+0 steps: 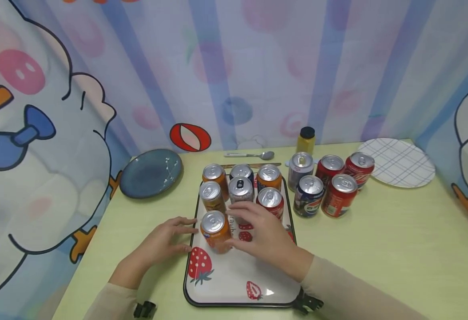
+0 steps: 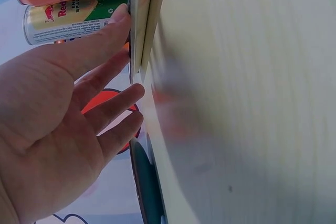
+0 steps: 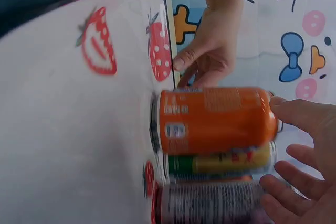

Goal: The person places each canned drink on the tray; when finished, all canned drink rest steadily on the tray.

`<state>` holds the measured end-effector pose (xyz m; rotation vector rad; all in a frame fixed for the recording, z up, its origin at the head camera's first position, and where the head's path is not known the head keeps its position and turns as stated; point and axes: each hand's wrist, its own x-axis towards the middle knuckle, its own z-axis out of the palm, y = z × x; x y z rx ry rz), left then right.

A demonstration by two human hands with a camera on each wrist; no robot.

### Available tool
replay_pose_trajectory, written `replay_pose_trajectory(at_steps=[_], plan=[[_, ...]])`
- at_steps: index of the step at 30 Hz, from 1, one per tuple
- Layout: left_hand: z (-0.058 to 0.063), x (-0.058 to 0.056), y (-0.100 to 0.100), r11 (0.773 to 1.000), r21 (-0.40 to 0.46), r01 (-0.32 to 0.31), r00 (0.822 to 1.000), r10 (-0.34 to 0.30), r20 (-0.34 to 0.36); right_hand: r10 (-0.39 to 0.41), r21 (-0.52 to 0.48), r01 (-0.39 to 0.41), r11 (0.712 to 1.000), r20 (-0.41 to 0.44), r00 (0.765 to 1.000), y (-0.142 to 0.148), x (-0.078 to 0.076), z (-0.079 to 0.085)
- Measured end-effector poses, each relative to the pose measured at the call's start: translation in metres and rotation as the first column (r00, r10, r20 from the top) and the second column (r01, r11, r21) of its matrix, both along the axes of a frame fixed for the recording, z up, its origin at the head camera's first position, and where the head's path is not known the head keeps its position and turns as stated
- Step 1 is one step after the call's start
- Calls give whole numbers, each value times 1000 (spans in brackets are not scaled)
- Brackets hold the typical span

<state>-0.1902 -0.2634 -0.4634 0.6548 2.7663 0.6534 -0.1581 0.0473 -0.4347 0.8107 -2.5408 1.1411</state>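
An orange soda can [image 1: 216,232] stands upright on the white strawberry-print tray [image 1: 226,284], nearest the front of several cans. My right hand [image 1: 263,238] is beside it, fingers spread; in the right wrist view the thumb is right at the can's top edge and the other fingers are apart from it. Behind stand a gold Red Bull can [image 1: 212,198], a silver can [image 1: 240,190] and a red can [image 1: 270,201]. At the tray's left edge is my left hand [image 1: 164,240], its fingers loosely extended, with fingertips right at the rim.
More cans, including a Pepsi can [image 1: 309,196] and a red can [image 1: 339,195], stand right of the tray. Behind are a spoon [image 1: 267,155], a knife [image 1: 254,165] and a yellow bottle [image 1: 306,141]. A blue plate [image 1: 151,173] lies left, a checked plate [image 1: 398,162] right.
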Motion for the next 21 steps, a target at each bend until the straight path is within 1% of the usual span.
replay_pose_trajectory(at_steps=[3,6,9,12,16,18,19,21], plan=[[-1,-1,1,1000,0,-6,1000,6,10,-14,-21,13,1000,-50,999,27,5,1],[-2,-1,0,1000,4,-1,1000,1,1,-41,-46,36,998,-116,992,56,9,3],[-2,-2,-1,1000,8,10,1000,-10,-21,-77,-72,64,995,-188,979,83,12,5],[-3,-2,-2,1000,12,18,1000,-18,-25,-127,-93,109,990,-221,967,111,14,7],[-5,-1,-2,999,22,29,999,-28,-33,-215,-89,198,976,-279,936,147,11,9],[-5,-1,-3,999,23,37,999,-36,-39,-268,-91,252,963,-311,912,165,7,9],[-4,-1,-3,999,22,37,999,-36,-39,-292,-91,277,956,-321,901,173,4,8],[-4,-1,-4,999,17,35,999,-34,-34,-340,-89,328,940,-315,886,187,0,5]])
